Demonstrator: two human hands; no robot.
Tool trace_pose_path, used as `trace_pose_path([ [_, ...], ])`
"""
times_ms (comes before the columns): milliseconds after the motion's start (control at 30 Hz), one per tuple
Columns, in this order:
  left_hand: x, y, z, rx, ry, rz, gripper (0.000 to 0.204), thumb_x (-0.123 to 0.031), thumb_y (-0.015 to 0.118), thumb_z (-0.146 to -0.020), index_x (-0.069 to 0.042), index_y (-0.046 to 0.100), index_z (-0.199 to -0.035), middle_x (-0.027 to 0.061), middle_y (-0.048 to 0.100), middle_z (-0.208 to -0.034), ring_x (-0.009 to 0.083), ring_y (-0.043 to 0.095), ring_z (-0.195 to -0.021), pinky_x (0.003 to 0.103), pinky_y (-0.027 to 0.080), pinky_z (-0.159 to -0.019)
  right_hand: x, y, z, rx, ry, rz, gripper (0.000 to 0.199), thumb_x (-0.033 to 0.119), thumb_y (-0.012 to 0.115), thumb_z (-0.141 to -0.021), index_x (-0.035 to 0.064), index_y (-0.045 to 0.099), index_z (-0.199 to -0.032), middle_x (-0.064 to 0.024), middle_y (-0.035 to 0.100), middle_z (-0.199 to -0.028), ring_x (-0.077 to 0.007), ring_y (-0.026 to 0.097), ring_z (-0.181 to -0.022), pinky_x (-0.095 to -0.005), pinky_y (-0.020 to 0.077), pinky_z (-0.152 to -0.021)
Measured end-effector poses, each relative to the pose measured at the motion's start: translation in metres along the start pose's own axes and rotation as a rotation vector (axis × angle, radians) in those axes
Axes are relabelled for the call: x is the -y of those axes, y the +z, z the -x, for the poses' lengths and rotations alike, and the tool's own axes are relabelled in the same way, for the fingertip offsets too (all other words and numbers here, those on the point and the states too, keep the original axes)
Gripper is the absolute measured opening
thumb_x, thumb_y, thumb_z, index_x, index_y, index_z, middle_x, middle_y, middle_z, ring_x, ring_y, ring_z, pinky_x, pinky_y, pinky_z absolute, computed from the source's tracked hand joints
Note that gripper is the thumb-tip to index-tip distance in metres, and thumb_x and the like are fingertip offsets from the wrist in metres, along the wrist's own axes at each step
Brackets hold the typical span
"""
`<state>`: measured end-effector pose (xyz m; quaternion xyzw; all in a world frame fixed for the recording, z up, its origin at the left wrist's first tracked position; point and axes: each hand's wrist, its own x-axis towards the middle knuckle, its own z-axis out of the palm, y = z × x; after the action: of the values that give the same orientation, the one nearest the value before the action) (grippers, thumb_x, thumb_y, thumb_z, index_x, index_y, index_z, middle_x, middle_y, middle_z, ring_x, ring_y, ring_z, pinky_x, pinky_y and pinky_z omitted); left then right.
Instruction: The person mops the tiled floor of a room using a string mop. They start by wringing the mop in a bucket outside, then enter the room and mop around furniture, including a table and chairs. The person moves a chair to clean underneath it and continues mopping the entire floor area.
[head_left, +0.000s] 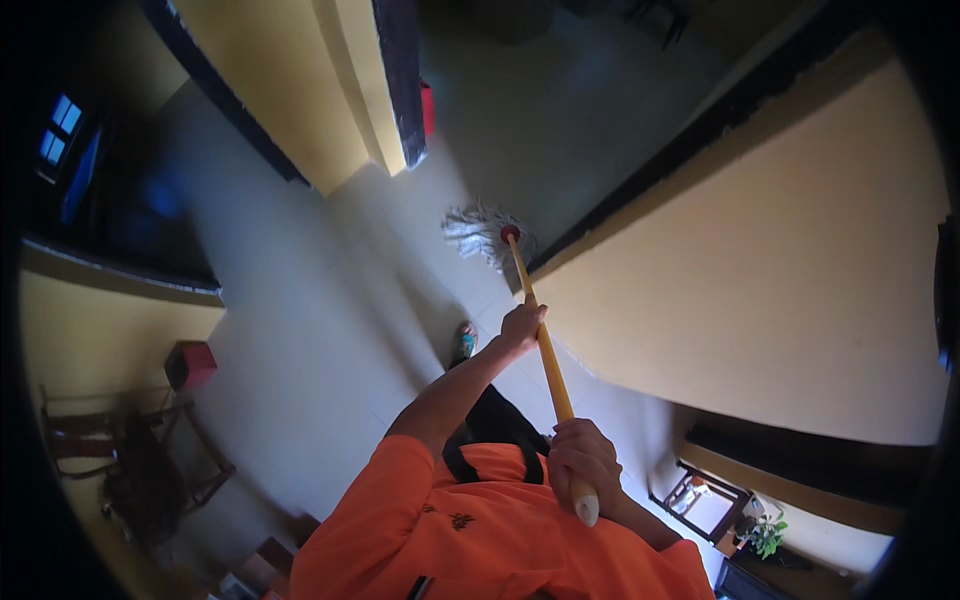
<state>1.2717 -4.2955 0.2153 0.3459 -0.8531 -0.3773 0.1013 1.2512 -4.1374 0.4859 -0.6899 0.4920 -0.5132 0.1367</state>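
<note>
A string mop with a long yellow handle [553,372] runs from near my chest out to the floor. Its grey-white mop head [480,235] is spread on the tiles beside a wall corner, joined to the handle by a red socket [510,233]. My left hand [523,326] is wrapped round the handle at its middle. Close to my body, my right hand [583,457] grips the handle near its pale upper end, which pokes out below the fist. The fingers of both hands are closed.
To the right a cream wall [740,260] with a dark base edge comes close to the mop. A yellow wall end [340,90] stands ahead left. At the lower left are a wooden chair [150,460] and a red box [190,365]. My sandalled foot [465,340] is on the pale floor [290,330].
</note>
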Motion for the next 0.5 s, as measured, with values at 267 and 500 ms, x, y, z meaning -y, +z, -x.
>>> trace_pose_path([
  [267, 0.002, -0.101, -0.105, 0.001, 0.305, 0.171, 0.046, -0.016, 0.065, -0.071, -0.008, 0.047, -0.113, 0.0171, 0.046, -0.11, 0.0335, 0.057, -0.09, 0.039, 0.049, -0.074, -0.116, 0.024, -0.118, -0.121, 0.0, 0.109, 0.024, -0.005, 0.063, -0.058, -0.0003, 0.052, -0.079, -0.0087, 0.053, -0.062, -0.0253, 0.053, -0.055, -0.0351, 0.0448, -0.055],
  [500, 0.101, -0.189, -0.196, 0.117, 0.142, 0.035, 0.043, -0.018, 0.06, -0.075, -0.009, 0.045, -0.114, 0.0176, 0.05, -0.106, 0.0357, 0.057, -0.086, 0.043, 0.049, -0.072, -0.225, 0.039, -0.219, -0.267, 0.156, 0.21, 0.021, -0.012, 0.057, -0.062, 0.002, 0.053, -0.077, -0.0105, 0.053, -0.067, -0.0255, 0.053, -0.059, -0.0343, 0.0407, -0.055],
])
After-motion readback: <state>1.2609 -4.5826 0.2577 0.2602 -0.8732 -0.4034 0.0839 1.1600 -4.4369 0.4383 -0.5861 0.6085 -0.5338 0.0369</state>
